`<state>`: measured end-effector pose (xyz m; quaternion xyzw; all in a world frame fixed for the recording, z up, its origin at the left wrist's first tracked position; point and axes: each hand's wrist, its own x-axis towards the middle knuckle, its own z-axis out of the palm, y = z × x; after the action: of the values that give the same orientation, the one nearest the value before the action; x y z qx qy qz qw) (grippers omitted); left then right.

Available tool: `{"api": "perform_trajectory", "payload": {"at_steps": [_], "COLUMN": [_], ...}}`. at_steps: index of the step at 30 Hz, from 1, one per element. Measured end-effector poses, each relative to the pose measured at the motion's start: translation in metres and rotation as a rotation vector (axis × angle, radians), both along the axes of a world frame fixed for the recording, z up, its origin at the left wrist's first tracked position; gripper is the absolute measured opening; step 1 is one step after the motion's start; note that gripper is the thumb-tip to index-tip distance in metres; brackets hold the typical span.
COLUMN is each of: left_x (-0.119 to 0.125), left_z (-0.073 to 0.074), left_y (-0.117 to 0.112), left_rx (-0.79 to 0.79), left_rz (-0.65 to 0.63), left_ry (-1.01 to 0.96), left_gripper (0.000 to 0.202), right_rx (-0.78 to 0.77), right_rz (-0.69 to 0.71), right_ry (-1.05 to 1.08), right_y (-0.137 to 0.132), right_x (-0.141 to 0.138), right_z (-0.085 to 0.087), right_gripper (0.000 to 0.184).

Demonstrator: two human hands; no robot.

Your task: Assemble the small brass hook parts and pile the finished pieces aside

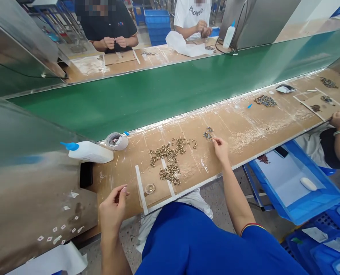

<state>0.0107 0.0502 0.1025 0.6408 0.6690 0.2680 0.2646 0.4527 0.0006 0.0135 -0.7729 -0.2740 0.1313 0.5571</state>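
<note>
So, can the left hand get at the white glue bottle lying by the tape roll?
Probably yes. The left hand is at the near edge of the bench, and the white glue bottle lies not far up and to its left. Only bare cardboard bench top lies between them, with nothing standing in the way.

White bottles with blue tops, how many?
2. One bottle lies on its side at the near bench's left end. The other bottle stands upright across the green conveyor belt, beside a metal panel. More may hide behind panels.
</note>
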Motion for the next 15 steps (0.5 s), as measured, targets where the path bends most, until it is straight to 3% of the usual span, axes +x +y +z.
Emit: {"api": "perform_trajectory", "payload": {"at_steps": [5, 9, 11, 15], "left_x": [-0.015, -0.027, -0.034, -0.05], "left_z": [-0.005, -0.003, 0.001, 0.019], "left_y": [0.008, 0.019, 0.019, 0.001], "left_rx": [-0.045, -0.13, -0.146, -0.001], "left_rz": [0.153, 0.15, 0.123, 0.165], "left_ry": [0.053, 0.081, 0.071, 0.013], "left_gripper": [0.045, 0.047, 0.05, 0.058], "right_rx": [0.02, 0.034, 0.032, 0.019], "right_rz": [-0.104, -0.121, -0.123, -0.141], "right_ry": [-0.02, -0.046, -0.054, -0.053], "right_y": [0.0, -0.003, -0.003, -0.002], "right_x": [0.007, 0.004, 0.001, -0.002], "right_z": [-0.023, -0.028, -0.027, -0.022], "right_gripper": [0.05, 0.047, 0.047, 0.05]}}
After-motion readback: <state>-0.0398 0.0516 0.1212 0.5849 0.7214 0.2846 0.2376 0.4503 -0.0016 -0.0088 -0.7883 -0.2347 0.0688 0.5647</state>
